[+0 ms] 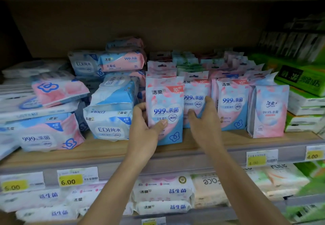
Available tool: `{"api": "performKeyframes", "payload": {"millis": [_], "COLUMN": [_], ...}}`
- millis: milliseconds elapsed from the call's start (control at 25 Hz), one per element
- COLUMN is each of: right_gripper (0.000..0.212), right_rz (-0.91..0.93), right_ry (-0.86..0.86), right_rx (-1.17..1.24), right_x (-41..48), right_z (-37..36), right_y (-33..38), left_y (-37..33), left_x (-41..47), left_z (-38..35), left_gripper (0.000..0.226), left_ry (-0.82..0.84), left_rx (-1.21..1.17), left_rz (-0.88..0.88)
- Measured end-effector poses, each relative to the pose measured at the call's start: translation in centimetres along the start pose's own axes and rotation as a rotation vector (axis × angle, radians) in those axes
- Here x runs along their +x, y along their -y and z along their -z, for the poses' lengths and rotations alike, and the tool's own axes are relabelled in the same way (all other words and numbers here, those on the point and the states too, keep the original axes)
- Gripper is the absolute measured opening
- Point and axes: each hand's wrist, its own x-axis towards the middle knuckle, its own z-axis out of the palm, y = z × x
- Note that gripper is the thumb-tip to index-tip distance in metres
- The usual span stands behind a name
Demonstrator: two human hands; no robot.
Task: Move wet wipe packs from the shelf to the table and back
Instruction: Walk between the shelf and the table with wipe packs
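Observation:
Small pink-and-blue wet wipe packs stand upright in rows on the wooden shelf (228,140). My left hand (146,130) grips the front pack (165,105) of the left row, thumb on its face, fingers behind its left edge. My right hand (205,119) reaches to the second row; its fingers curl around the lower part of that row's front pack (195,98), thumb at its right edge. Two more rows of the same packs (232,101) stand to the right. No table is in view.
Larger EDI wipe packs (110,119) are stacked left of my left hand, with more pink packs (44,135) at the far left. Green tissue bundles (299,80) fill the right end. Price tags (70,180) line the shelf edge; another stocked shelf lies below.

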Motion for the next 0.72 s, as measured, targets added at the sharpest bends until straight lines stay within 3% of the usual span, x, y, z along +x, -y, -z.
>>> {"api": "performKeyframes", "payload": {"millis": [160,320,480,720], "right_gripper": [0.043,0.046,0.052,0.06], "right_rz": [-0.052,-0.076,-0.068,-0.088], "right_ry": [-0.064,-0.032,-0.034,-0.016], "right_rx": [0.005,-0.147,-0.148,0.111], "right_x": [0.7,0.6,0.1,-1.4], "right_z": [-0.3,-0.3,-0.4,0.4], "right_y": [-0.7,-1.0,-0.9,0.3], "left_y": [0.3,0.3,0.2,0.1], "left_x": [-0.4,-0.6,-0.8,-1.1], "left_z": [0.3,0.9,1.3,1.8], "left_gripper": [0.046,0.048,0.048,0.046], "left_ry": [-0.022,-0.064,-0.054,-0.005], "left_rx": [0.046,0.066,0.04,-0.055], "left_rz": [-0.058,-0.097,-0.09,-0.042]}}
